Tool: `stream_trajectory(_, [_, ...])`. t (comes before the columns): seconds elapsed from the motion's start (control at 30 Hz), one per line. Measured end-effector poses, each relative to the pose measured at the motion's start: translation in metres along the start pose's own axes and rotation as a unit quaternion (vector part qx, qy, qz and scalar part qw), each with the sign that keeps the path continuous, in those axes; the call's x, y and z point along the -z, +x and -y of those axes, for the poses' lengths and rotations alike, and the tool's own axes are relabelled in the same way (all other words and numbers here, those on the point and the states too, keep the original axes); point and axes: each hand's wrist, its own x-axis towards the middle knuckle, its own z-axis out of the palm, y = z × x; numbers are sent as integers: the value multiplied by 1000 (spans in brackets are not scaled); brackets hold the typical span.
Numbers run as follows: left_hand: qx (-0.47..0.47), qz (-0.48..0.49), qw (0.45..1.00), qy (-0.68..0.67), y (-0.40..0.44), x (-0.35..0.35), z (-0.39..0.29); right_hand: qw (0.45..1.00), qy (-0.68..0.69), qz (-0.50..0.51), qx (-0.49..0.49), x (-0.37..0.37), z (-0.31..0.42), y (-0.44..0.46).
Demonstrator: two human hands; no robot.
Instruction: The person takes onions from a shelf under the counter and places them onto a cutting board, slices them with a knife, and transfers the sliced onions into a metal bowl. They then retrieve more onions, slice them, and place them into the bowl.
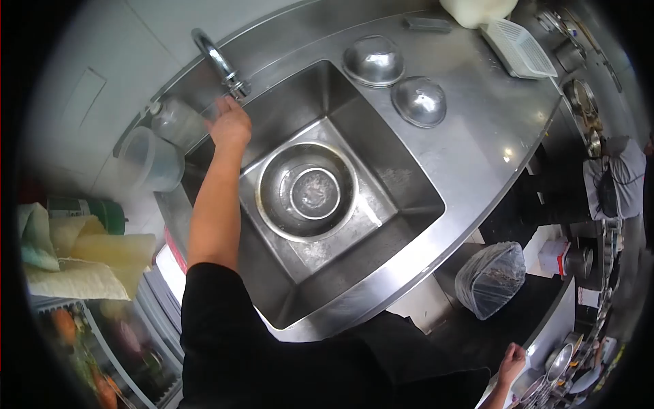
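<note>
My left hand [230, 124] reaches over the far edge of the sink [381, 174] to the chrome faucet [219, 63]. Its bent fingers are at the faucet's lower end, which partly hides behind them. Inside the basin stands a round metal bowl [264, 204], with a smaller metal bowl [294, 195] nested within it. The inner surface glistens wet. Far off at the lower right, my right hand [512, 363] is curled closed, with nothing visible in it. It is near several metal ladles or strainers [560, 361].
Two upturned metal bowls [373, 60] lie on the steel counter [477, 116]. A white basket [519, 49] sits farther back. Left of the faucet are a clear bottle [178, 123] and a plastic tub [153, 163]. A lined trash bin [489, 279] stands below the counter.
</note>
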Motion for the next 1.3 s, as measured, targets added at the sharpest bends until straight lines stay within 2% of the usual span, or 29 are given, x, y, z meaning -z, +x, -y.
stream_trajectory(0.07, [115, 171, 968, -142, 2, 9, 12, 1000, 7, 4, -11, -7, 8, 20])
stream_trajectory(0.1, [111, 178, 962, -173, 2, 0, 19, 1000, 20, 5, 2, -13, 17, 24])
stream_trajectory(0.13, [120, 158, 930, -311, 2, -8, 29, 999, 32, 6, 10, -19, 26, 26])
stream_trajectory(0.17, [127, 139, 877, -442, 1, -19, 42, 999, 42, 7, 18, -21, 32, 24])
stream_trajectory(0.2, [135, 119, 805, -566, -3, -23, 48, 999, 14, 17, 25, -21, 36, 21])
stream_trajectory(0.23, [183, 62, 721, -665, -3, -28, 50, 999, -13, 25, 33, -22, 40, 19])
stream_trajectory(0.33, [211, 81, 580, -783, 17, -40, 66, 998, -43, 38, 23, -24, 31, 12])
stream_trajectory(0.37, [220, 72, 574, -785, 19, -39, 63, 998, -43, 37, 15, -24, 23, 8])
stream_trajectory(0.47, [246, 51, 489, -836, 32, -52, 68, 997, -58, 43, -28, -19, -2, -10])
stream_trajectory(0.57, [235, 24, 445, -864, 47, -71, 82, 996, -55, 48, -54, -20, -41, -36])
stream_trajectory(0.6, [155, 31, 432, -888, 47, -80, 97, 996, -50, 38, -68, -23, -60, -53])
stream_trajectory(0.63, [118, -3, 512, -851, 60, -86, 101, 991, -90, 43, -85, -24, -64, -66])
stream_trajectory(0.67, [22, 94, 485, -869, 90, -98, 120, 983, -114, 64, -128, -19, -36, -76])
stream_trajectory(0.7, [44, 90, 504, -858, 107, -115, 128, 988, -54, 48, -133, -26, -43, -94])
stream_trajectory(0.73, [88, 98, 518, -845, 87, -98, 119, 975, -115, 86, -173, -21, -41, -106])
stream_trajectory(0.77, [117, 110, 544, -824, 65, -86, 108, 965, -54, 92, -239, -22, -59, -126])
stream_trajectory(0.8, [121, 123, 564, -807, 40, -69, 102, 959, -26, 54, -278, -22, -64, -145])
stream_trajectory(0.83, [104, 150, 614, -768, 27, -76, 102, 949, -26, 13, -313, -17, -63, -160])
stream_trajectory(0.9, [7, 171, 663, -728, -56, -6, 65, 924, -13, -29, -381, -12, -78, -203])
stream_trajectory(0.97, [58, 242, 599, -761, -136, 50, -6, 898, -5, -47, -437, -6, -98, -241])
stream_trajectory(1.0, [15, 352, 614, -706, -140, 40, -32, 878, 21, -82, -471, -3, -112, -253])
stream_trajectory(1.03, [-14, 339, 635, -694, -212, 88, -93, 855, 48, -116, -503, -2, -133, -269])
stream_trajectory(1.07, [-154, 452, 574, -666, -202, 29, -131, 828, 76, -149, -534, -5, -159, -285])
stream_trajectory(1.13, [-304, 468, 602, -571, -329, 68, -233, 833, 21, -232, -502, -10, -226, -301])
stream_trajectory(1.17, [-454, 463, 607, -460, -380, 75, -275, 834, -9, -258, -488, 2, -248, -298])
stream_trajectory(1.2, [-555, 393, 654, -332, -452, 132, -299, 830, 0, -285, -479, 31, -252, -281])
stream_trajectory(1.23, [-696, 309, 567, -314, -499, 122, -323, 835, 4, -319, -449, 47, -275, -270])
stream_trajectory(1.3, [-825, 261, 405, -294, -601, 141, -364, 840, 23, -345, -419, 80, -328, -240])
